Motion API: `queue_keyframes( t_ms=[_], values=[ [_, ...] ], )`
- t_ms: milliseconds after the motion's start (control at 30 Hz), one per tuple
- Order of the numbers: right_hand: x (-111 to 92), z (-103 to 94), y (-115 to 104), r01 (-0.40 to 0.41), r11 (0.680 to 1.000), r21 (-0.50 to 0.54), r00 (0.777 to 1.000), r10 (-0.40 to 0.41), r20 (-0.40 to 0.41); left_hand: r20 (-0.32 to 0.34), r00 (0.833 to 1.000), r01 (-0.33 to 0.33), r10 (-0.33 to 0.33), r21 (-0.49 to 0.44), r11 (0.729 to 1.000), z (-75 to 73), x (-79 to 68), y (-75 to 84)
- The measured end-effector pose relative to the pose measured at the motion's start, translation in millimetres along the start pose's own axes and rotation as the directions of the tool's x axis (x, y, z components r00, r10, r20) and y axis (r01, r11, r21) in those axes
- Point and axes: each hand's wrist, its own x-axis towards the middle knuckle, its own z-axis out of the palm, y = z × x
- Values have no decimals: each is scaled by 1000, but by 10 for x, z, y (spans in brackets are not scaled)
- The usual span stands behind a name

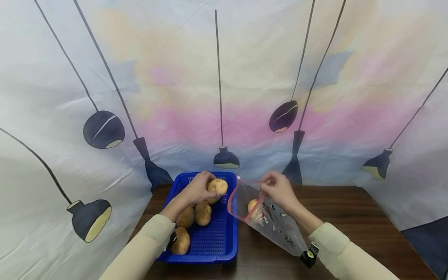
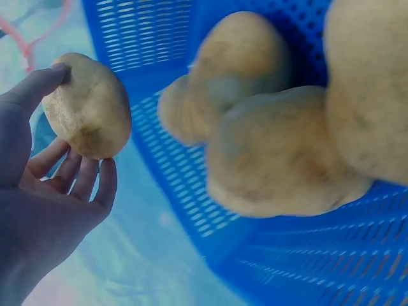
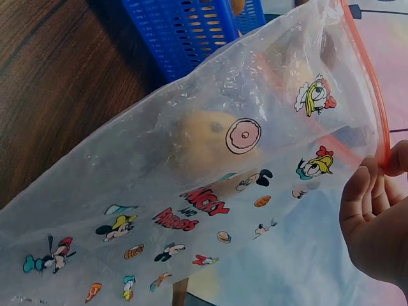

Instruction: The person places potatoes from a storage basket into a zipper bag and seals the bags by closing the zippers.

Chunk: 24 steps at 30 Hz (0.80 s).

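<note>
My left hand [image 1: 200, 188] grips a potato [image 1: 218, 186] above the far part of a blue plastic basket [image 1: 231, 233]. In the left wrist view, thumb and fingers wrap the potato [image 2: 89, 107] from both sides. My right hand [image 1: 280, 189] pinches the red-edged rim of a clear zip bag [image 1: 280, 229] printed with cartoon figures. The bag's mouth gapes toward the basket. One potato [image 3: 207, 143] shows inside the bag through the plastic. Several potatoes [image 1: 203, 214] lie in the basket along its left side.
The basket and the bag are over a dark brown wooden table [image 1: 343, 217]. A cloth backdrop [image 1: 245, 77] printed with hanging lamps rises behind the table and along its sides. Each wrist wears a small black device, the right one [image 1: 310, 256] close to the bag's lower end.
</note>
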Motion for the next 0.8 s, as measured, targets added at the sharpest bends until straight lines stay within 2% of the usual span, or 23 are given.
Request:
queue_keyframes(
  t_ms=[200, 367, 533, 633, 800],
  values=[
    [6, -3, 22, 15, 1000, -16, 1000, -15, 6, -18, 998, -67, 66, -58, 996, -101, -58, 213],
    [6, -14, 29, 17, 1000, -14, 1000, -17, 4, -5, 992, -122, 123, -154, 981, -75, -92, 410],
    [-2, -31, 16, 8, 1000, -19, 1000, -9, -8, 23, 985, -162, 173, -241, 957, -25, -56, 611],
    [-7, -29, 5, 15, 1000, -21, 1000, -15, -10, 40, 980, -179, 194, -250, 952, 17, -32, 691],
    [-10, -3, -10, 19, 999, -40, 1000, -20, -12, 54, 980, -176, 191, -208, 962, 127, -8, 740]
  ],
)
